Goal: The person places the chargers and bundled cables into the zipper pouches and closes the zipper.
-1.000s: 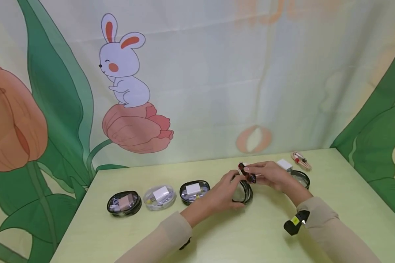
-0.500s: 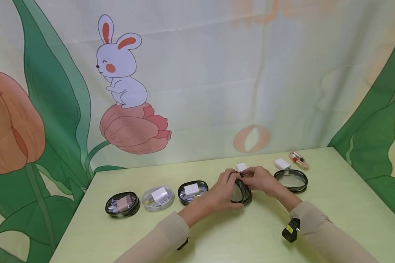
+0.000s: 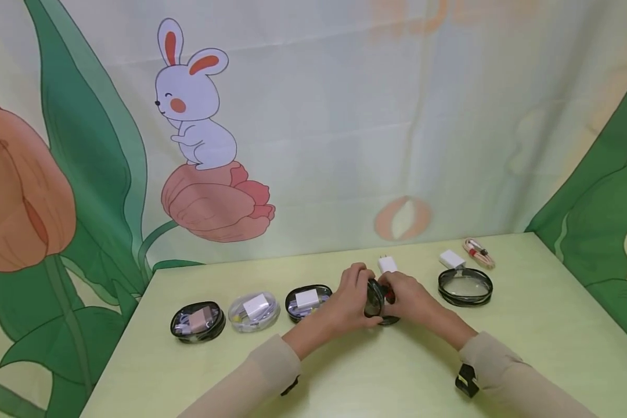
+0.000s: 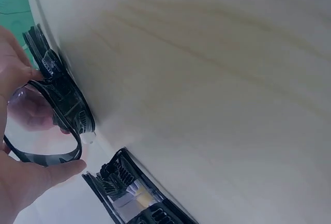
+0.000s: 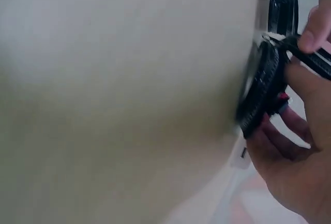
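Observation:
A small oval zip case (image 3: 374, 299) with black rims and clear faces has its lid tilted up on the table. My left hand (image 3: 345, 305) holds that lid between thumb and fingers; in the left wrist view the lid's black rim (image 4: 51, 158) runs along the thumb. My right hand (image 3: 410, 302) reaches to the case's open side, its fingers around a small dark red and black coiled cable (image 3: 390, 294), mostly hidden by the hand. In the right wrist view the right fingers lie against the case's lower half (image 5: 261, 89).
Left of the hands stand a black-rimmed case (image 3: 198, 322) with a pink charger, a clear case (image 3: 254, 312) and another black-rimmed case (image 3: 307, 301), both with white chargers. Behind the hands is a white charger (image 3: 387, 264). Rightward lie a case (image 3: 465, 287), a charger (image 3: 452, 259) and a pink cable (image 3: 478, 253).
My right hand has brought the coiled cable down from above the case to its open side, uncovering the white charger behind. The left hand has tilted the lid further up.

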Available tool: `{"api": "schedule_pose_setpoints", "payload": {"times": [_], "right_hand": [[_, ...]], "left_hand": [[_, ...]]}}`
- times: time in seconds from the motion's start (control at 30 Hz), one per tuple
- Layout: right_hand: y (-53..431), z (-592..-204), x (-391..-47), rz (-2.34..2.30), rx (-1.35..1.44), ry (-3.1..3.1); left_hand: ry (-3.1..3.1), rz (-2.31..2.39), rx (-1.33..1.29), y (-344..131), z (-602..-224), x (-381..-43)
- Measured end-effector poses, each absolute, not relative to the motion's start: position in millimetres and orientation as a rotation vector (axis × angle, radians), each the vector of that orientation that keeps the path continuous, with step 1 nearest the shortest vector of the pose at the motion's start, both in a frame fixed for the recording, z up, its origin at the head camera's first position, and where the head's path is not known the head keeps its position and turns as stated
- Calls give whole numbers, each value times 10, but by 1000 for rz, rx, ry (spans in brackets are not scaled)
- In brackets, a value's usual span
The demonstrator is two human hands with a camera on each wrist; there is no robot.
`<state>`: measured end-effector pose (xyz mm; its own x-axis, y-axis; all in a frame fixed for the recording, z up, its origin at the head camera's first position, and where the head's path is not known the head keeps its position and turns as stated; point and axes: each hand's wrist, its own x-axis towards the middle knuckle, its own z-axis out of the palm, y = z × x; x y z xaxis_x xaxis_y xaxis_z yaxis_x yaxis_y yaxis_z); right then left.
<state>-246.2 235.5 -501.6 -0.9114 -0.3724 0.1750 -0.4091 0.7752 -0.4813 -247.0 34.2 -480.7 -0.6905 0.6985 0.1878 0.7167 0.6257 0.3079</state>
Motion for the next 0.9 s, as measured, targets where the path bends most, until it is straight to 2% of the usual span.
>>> {"api": "schedule_pose_setpoints", "payload": {"times": [0.33, 0.73, 0.9], "right_hand": [[2338, -4882, -2542, 594, 925, -2964], [2510, -4839, -2549, 844, 797, -2988], [2652, -4795, -2644, 902, 637, -2908]], "left_hand": [[-2811, -551, -1237, 351, -4771, -2455], [-2823, -537, -1275, 345, -4750, -2433], [-2822, -510, -1262, 332, -4781, -2455]]}}
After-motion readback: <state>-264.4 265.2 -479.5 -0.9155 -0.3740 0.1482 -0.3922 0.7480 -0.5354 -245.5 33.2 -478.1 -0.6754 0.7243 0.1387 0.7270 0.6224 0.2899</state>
